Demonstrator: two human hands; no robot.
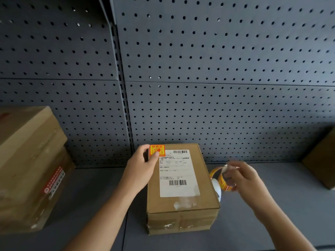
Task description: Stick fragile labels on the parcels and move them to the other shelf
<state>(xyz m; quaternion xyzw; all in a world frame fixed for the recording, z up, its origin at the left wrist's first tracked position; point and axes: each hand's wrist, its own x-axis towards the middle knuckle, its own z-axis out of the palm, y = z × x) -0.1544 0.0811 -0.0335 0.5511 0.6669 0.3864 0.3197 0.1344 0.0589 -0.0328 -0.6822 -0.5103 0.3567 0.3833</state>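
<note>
left hand (143,167): fragile label (157,150) pinched, thumb on top, likely to be pressed down.
parcel (183,205): under that pinch, on shelf (290,187).
right hand (243,178): label roll (220,181) gripped, held clear right of the pinch.

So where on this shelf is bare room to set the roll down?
The widest bare shelf lies between the right hand, holding the label roll, and the right box. The gap between the middle parcel and the left boxes is bare, but the arm of the left hand, pinching the fragile label, crosses it. Crowded: that parcel's sides.
</note>
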